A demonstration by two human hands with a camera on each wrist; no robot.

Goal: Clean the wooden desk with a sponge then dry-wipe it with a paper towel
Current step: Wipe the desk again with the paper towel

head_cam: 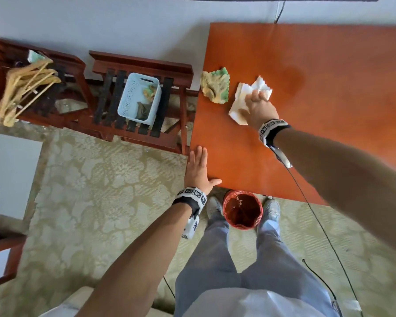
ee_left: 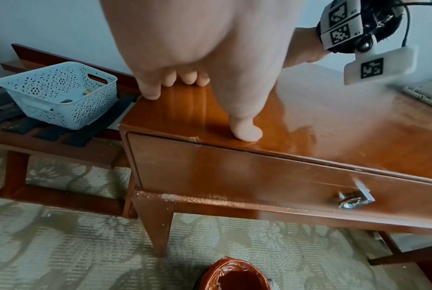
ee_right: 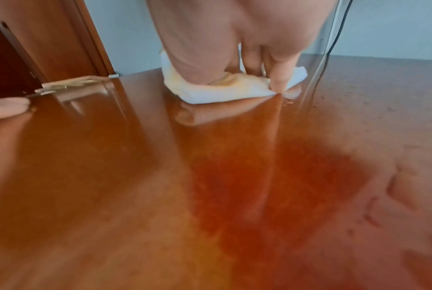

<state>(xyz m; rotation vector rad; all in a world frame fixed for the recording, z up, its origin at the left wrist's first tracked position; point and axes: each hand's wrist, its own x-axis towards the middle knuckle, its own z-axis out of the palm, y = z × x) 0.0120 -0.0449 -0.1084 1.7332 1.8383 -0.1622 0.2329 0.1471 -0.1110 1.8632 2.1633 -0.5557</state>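
Observation:
The orange-brown wooden desk (head_cam: 329, 65) fills the right of the head view. A worn yellow-green sponge (head_cam: 215, 88) lies free near its left edge. Just right of it sits a crumpled white paper towel (head_cam: 238, 106), and my right hand (head_cam: 254, 99) is arched over it. In the right wrist view, thumb and fingers (ee_right: 279, 78) bear down on the bunched towel (ee_right: 210, 94) against the glossy top (ee_right: 135, 196). A darker damp-looking patch (head_cam: 290, 76) shows beyond. My left hand (head_cam: 198, 165) rests flat on the near-left corner, fingers (ee_left: 170, 80) straight on the desk (ee_left: 309, 137).
A red-lined waste bin (head_cam: 242, 209) stands on the carpet between my feet at the desk's front edge. Left of the desk, a slatted wooden rack (head_cam: 146, 65) holds a pale blue basket (head_cam: 133, 97). Hangers (head_cam: 25, 85) lie farther left. The drawer has a metal handle (ee_left: 354, 198).

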